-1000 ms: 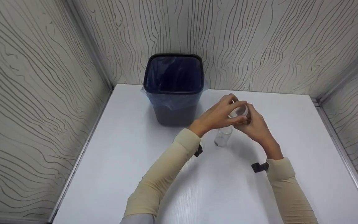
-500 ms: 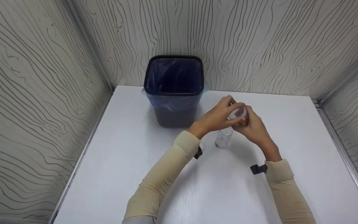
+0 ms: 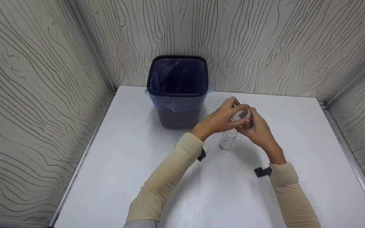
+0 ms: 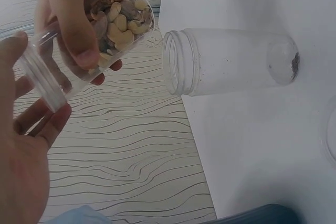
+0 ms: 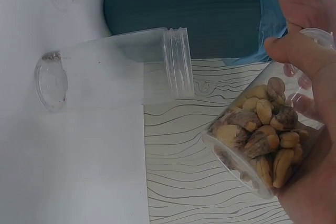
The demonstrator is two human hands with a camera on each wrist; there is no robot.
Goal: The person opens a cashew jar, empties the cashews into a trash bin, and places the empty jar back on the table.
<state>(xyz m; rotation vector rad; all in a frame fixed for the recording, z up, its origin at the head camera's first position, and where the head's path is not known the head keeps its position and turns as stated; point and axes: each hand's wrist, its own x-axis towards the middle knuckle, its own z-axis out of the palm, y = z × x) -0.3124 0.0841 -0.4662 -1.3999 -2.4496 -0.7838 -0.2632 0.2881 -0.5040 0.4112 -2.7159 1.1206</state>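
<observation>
1. The table (image 3: 131, 164) is white and carries everything here; patterned walls close it in on three sides.
2. The bin (image 3: 178, 90) stands upright at the back of the table, against the wall. A blue bag lines it, folded out over the rim. The head view shows only the dark liner inside; I cannot tell whether anything lies at the bottom.
3. The empty jar (image 3: 227, 139) is clear plastic, with no lid on it, and stands on the table just below the two hands, near the bin. In the left wrist view (image 4: 231, 61) only a few dark crumbs cling to its base; the threaded mouth is open.
4. The nut jar (image 5: 260, 135) is a second clear jar, held up off the table between both hands, directly above the empty jar. It is part-filled with mixed nuts, pale and brown, which lie heaped toward its closed base. The left wrist view (image 4: 113, 17) shows it tilted.
5. The right hand (image 3: 258, 131) wraps the body of the nut jar, thumb and fingers curled round the part that holds the nuts.
6. The left hand (image 3: 222, 118) is at the jar's mouth end, fingers curled about the ribbed rim. Whether that rim is a lid or the bare neck, I cannot tell.
7. Both arms wear beige sleeves, each with a black strap at the wrist.
</observation>
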